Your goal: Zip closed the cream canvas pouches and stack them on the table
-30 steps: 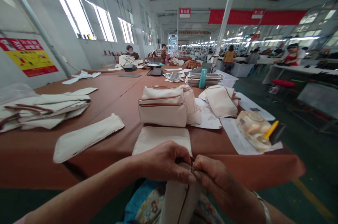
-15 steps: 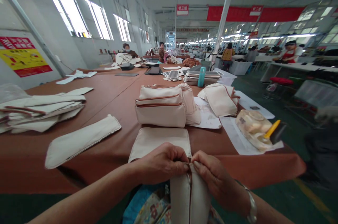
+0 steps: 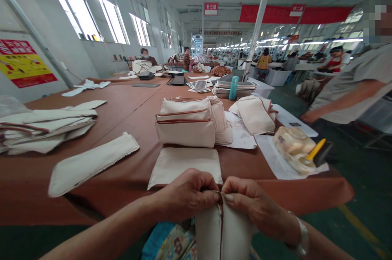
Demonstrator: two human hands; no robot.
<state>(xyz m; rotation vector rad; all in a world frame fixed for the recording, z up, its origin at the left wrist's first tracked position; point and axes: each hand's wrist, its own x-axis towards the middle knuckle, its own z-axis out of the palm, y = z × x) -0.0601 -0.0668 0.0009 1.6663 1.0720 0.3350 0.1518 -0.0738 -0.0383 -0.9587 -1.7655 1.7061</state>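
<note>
Left hand (image 3: pixel 191 190) and right hand (image 3: pixel 254 200) pinch a cream, leather-like piece (image 3: pixel 208 231) between fingers at its brown centre line (image 3: pixel 221 227), near boxy, brown-trimmed pouches (image 3: pixel 185 134) on a smooth worktop (image 3: pixel 128 117).

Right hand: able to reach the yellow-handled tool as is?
Probably, if it lets go: the right hand is pinching the cream piece, but nothing visible blocks the way to the yellow-handled tool off to its right.

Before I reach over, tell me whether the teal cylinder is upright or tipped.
Upright: the teal cylinder stands on end, taller than wide.
</note>
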